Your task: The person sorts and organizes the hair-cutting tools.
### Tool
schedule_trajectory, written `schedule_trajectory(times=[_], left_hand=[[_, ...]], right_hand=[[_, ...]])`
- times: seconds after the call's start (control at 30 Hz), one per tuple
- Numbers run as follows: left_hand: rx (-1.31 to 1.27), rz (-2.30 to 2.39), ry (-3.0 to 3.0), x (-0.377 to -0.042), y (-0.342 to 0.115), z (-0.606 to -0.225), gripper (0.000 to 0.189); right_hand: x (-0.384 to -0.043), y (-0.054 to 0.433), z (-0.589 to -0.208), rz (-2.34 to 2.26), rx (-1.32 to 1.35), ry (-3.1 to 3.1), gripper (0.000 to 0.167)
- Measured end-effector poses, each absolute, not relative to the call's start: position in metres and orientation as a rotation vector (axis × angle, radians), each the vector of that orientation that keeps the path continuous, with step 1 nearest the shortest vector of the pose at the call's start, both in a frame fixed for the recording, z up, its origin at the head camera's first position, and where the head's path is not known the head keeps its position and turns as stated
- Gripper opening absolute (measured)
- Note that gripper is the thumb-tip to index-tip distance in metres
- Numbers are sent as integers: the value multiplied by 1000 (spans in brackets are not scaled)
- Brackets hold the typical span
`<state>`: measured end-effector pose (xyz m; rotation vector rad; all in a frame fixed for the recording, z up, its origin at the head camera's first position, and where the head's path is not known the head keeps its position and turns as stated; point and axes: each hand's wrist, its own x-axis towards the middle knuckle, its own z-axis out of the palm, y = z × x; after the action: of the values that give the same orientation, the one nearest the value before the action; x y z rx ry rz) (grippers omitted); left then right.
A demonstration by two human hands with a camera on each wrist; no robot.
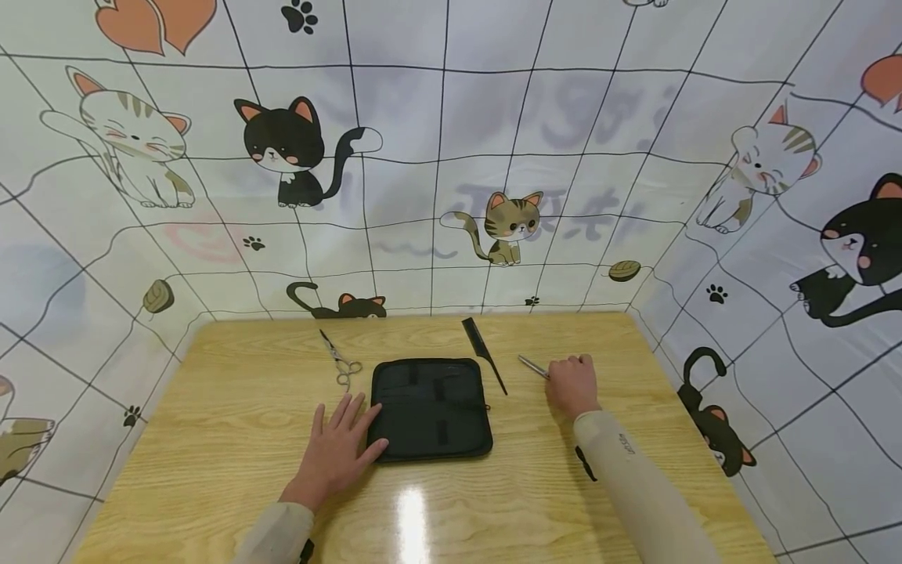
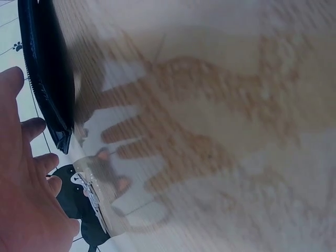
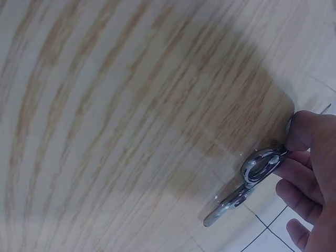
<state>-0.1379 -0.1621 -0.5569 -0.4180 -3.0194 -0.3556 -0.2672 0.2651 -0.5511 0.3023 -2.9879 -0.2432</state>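
A black zip case [image 1: 431, 411] lies open on the wooden table, its elastic loops facing up. My left hand [image 1: 337, 450] is spread flat at its left edge, thumb and a fingertip touching the rim. In the left wrist view, that hand [image 2: 34, 173] has straight fingers beside the case [image 2: 44, 68]. My right hand [image 1: 572, 384] pinches a second pair of silver scissors [image 1: 533, 366] at the table's right side. In the right wrist view, the thumb and fingers of this hand [image 3: 310, 168] grip these scissors [image 3: 257, 168], finger rings showing; the hand hides part of them.
Silver scissors [image 1: 341, 362] lie beyond my left hand, left of the case. A black tail comb [image 1: 481, 348] lies between the case and my right hand. Cat-printed cloth walls [image 1: 423, 172] border the table [image 1: 239, 439] at the back and sides.
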Motion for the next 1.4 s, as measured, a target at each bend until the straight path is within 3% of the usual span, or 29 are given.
schedule_trajectory(times=[0.77,1.4], left_hand=[[-423,-385,-3033,-136,-163,-554,61],[-440,-404,-3026,-136,-163,-555,60]], right_hand=[[-262,268,-549,-209,336,-3006,9],[-258,260,-544,-144,400,-3001,22]])
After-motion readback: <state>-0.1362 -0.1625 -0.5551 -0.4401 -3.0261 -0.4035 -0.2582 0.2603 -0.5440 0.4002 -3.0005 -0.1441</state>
